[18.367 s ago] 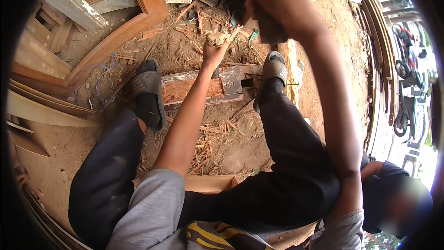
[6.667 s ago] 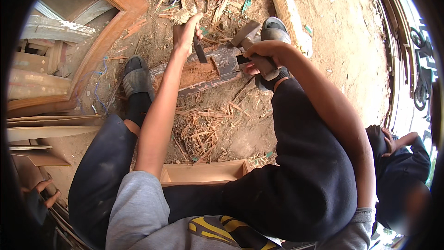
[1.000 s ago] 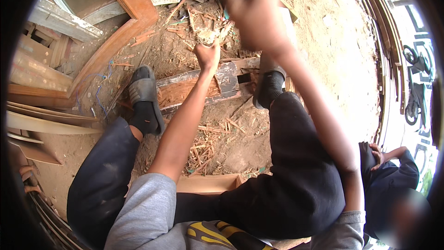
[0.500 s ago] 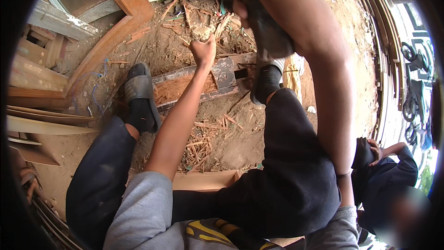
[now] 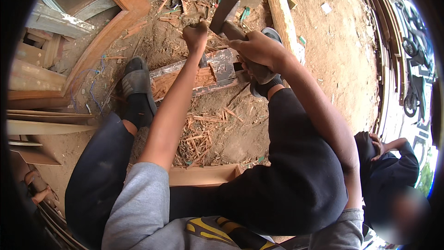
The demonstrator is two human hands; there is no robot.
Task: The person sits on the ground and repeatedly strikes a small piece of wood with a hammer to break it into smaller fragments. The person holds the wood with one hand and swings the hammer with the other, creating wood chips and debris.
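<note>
My left hand is wrapped round an upright chisel, whose dark blade shows below the fist. Its tip meets a weathered board lying on the ground between my feet; the board's middle is gouged down to raw orange-brown wood. My right hand grips a hammer by its thick dark handle. The hammer's blocky metal head is just right of my left fist and the chisel's top, apart from them in the picture.
Wood chips litter the dirt around the board. A brown wooden frame and stacked panels stand at left. A pale timber piece lies beyond my right foot. Another person sits at right, near long planks and parked motorbikes.
My right hand has come down from high up near the camera, bringing the hammer close to my left fist. My left hand stays round the chisel, shifted slightly.
</note>
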